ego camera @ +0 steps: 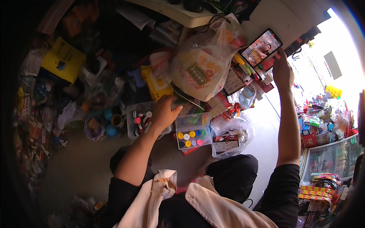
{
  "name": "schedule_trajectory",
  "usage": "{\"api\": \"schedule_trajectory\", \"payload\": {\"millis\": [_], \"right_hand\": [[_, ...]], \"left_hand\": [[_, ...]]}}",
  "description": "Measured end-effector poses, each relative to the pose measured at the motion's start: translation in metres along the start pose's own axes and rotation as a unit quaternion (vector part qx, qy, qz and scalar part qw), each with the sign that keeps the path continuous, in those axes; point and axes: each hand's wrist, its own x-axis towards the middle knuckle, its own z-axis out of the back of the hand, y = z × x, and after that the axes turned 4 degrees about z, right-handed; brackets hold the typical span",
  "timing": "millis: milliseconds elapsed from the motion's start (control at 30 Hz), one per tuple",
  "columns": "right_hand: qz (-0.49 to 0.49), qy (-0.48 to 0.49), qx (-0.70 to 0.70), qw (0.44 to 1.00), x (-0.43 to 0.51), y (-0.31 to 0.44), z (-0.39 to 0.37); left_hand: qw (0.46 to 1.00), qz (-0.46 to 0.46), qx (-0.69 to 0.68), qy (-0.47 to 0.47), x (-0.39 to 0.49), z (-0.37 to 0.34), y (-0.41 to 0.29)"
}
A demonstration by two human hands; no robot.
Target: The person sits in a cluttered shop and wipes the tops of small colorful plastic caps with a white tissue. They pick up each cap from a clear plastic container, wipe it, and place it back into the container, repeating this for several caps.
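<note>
My right hand [283,69] is raised at the upper right and grips a smartphone [261,48] with a lit screen. My left hand [164,112] reaches over a clear plastic tub [130,125] of small spools or bobbins, fingers apart, thumb pointing right; nothing shows in it. Just beyond its fingertips lies a yellow pack of wipes [156,84]. Right of the tub stands an opened clear plastic box [195,146] with several colored round spools. Past both sits a large tied plastic bag [196,71] with a printed package inside.
A white plastic bag [245,142] holding a box is near my right knee. A basket [94,134] and cups stand left of the tub. The yellow shopping bag [64,61] is further left. At right is a glass-topped case [330,156] with packaged goods; a table edge [171,12] is overhead.
</note>
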Motion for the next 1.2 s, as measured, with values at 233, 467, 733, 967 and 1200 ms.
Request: {"api": "schedule_trajectory", "payload": {"millis": [233,467,733,967,1200], "right_hand": [[0.007,0.017,-0.006,1.000,-0.004,-0.003,-0.001],[0.036,-0.002,-0.002,0.999,0.004,-0.014,-0.010],[0.019,0.020,-0.023,0.999,0.010,-0.009,-0.007],[0.004,0.042,-0.047,0.998,0.013,-0.001,-0.003],[0.009,0.030,-0.049,0.998,0.013,-0.001,-0.006]], "left_hand": [[0.998,0.049,-0.018,0.042,0.000,0.005,-0.006],[0.998,0.048,0.002,0.048,0.003,0.009,-0.013],[0.995,0.074,-0.005,0.063,0.005,0.009,-0.013],[0.998,0.059,0.018,0.031,0.001,0.006,-0.008],[0.999,0.042,0.023,0.020,0.001,0.005,-0.004]]}}
